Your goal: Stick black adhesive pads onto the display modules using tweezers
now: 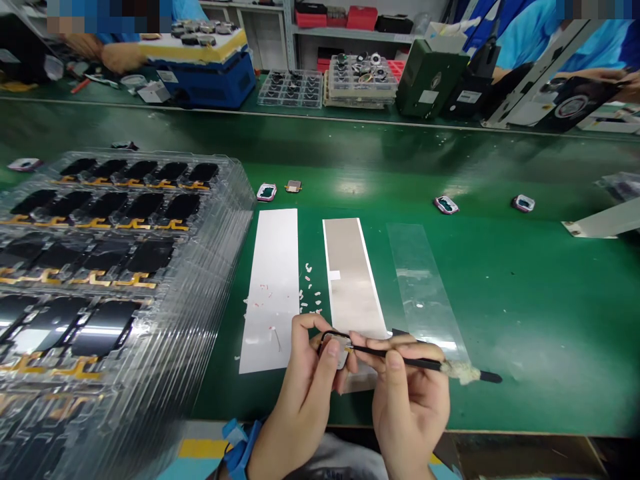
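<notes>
My left hand (307, 387) pinches a small watch-screen-like part (343, 357) with a pale grey back and a dark edge, between thumb and fingers. In my right hand (413, 387) is a slim black stick-like tool (420, 363), with pale wrapping near its outer end. The tool's tip meets the part's right edge, where a little gold colour shows; exact contact is hard to make out. Both hands are over the front end of a beige-faced strip (347, 257) with white edges. A blue wrist strap (240, 450) is around my left wrist.
Stacked clear trays (220, 220) of black screens with gold flex cables fill the left. A white sheet (275, 267), scattered scraps (309, 268) and a clear film (423, 273) lie on the green bench (530, 320). Small watch-like frames (446, 205) lie further back. Co-workers' hands (120, 57) show behind.
</notes>
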{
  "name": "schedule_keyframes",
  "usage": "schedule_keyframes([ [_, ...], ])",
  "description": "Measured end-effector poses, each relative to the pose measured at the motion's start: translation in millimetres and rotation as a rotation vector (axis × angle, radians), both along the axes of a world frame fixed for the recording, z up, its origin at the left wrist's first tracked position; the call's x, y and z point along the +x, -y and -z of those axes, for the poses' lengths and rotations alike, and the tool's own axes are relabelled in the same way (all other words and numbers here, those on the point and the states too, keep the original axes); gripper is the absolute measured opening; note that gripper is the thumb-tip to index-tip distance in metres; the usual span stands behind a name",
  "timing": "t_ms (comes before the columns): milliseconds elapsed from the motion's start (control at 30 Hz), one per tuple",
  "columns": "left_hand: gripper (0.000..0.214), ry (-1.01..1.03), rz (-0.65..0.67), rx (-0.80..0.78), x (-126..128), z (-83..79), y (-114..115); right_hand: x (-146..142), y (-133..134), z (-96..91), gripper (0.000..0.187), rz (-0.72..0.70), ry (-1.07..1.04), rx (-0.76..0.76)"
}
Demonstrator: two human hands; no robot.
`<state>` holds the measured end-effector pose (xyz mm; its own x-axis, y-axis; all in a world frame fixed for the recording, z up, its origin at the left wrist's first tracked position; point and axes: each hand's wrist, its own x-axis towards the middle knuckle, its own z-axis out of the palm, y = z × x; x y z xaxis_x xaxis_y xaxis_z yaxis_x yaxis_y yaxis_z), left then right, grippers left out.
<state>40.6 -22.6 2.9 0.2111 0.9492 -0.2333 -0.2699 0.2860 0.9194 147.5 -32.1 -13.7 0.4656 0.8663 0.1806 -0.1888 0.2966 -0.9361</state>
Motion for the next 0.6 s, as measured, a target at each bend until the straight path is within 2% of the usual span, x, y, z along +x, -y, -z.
schedule_keyframes([
  [133, 0.022, -0.083, -0.016, 0.04, -0.2, 4.8, -3.1, 6.2, 0.9, -3.2, 0.01, -0.041, -0.066, -0.014],
  [267, 0.022, -0.178, 0.015, 0.063, -2.8, 9.6, -3.4, 36.8, 1.3, -14.3, 0.006, 0.138, 0.022, 0.051],
  [367, 0.019, -0.27, 0.104, 0.064, -3.1, 9.8, -1.4, 74.8, 0.8, -18.4, 0.016, 0.21, 0.189, -0.033],
  [467, 0.01, -0.371, 0.262, 0.152, 0.6, 5.5, -0.8, 108.2, 3.5, -15.2, 0.015, 0.109, 0.309, -0.207],
  [600, 0.016, -0.545, 0.457, 0.315, 10.4, -4.1, -5.3, 124.1, 16.8, -5.2, 0.01, 0.004, 0.374, -0.193],
])
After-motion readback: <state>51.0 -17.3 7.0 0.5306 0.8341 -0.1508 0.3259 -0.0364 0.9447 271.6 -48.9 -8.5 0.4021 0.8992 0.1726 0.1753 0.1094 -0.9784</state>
